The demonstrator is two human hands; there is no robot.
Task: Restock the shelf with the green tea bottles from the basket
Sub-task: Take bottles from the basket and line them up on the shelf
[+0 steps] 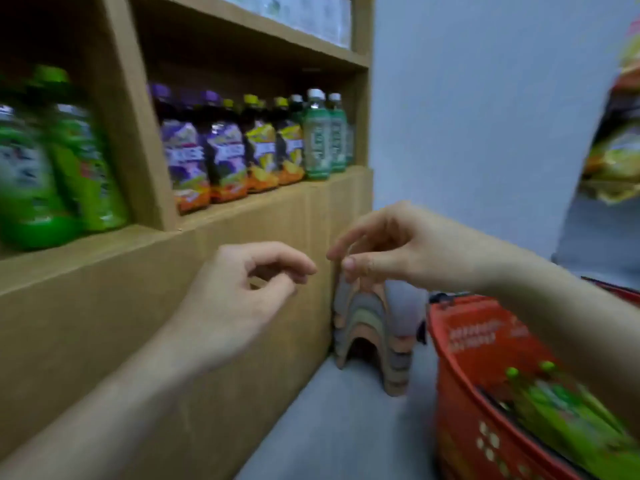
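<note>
Left hand (239, 292), right hand (391, 251) empty, fingers loosely curled, before shelf (138, 244); next likely a reach into basket (460, 341) for green tea bottles (561, 403).

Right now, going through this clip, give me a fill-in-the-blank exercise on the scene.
The basket is ___ in colour.
The left hand and right hand hold ___.
On the shelf, purple bottles stand to the ___ of yellow bottles.
Missing: red; nothing; left.
</note>
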